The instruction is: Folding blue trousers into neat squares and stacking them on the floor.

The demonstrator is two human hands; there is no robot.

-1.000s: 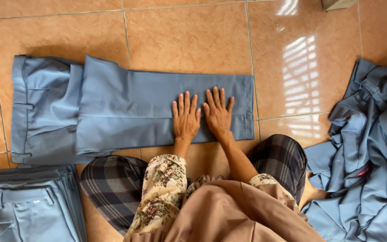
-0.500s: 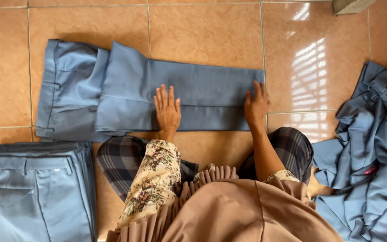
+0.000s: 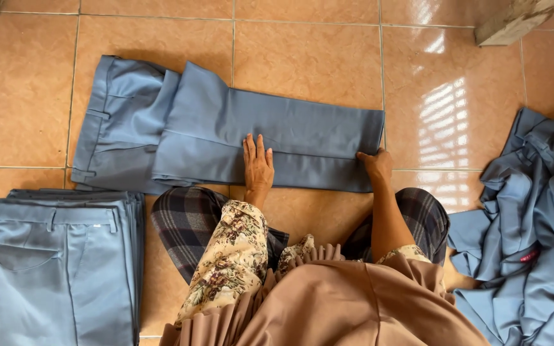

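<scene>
A pair of blue-grey trousers (image 3: pixel 226 131) lies flat on the tiled floor, waist to the left, legs stretched to the right. My left hand (image 3: pixel 258 168) presses flat on the middle of the legs, fingers spread. My right hand (image 3: pixel 376 165) grips the hem end of the legs at the right, fingers curled over the fabric edge. I sit cross-legged just behind the trousers, in a floral sleeve and checked cloth.
A stack of folded blue-grey trousers (image 3: pixel 59 256) sits at the lower left. A loose heap of the same trousers (image 3: pixel 533 230) lies at the right. A wooden block (image 3: pixel 514 22) stands at the top right on the tan tiles (image 3: pixel 309 57).
My right hand slid from beside the left one out to the hem end and took hold of it. My left hand moved a little left on the legs. The view shifted.
</scene>
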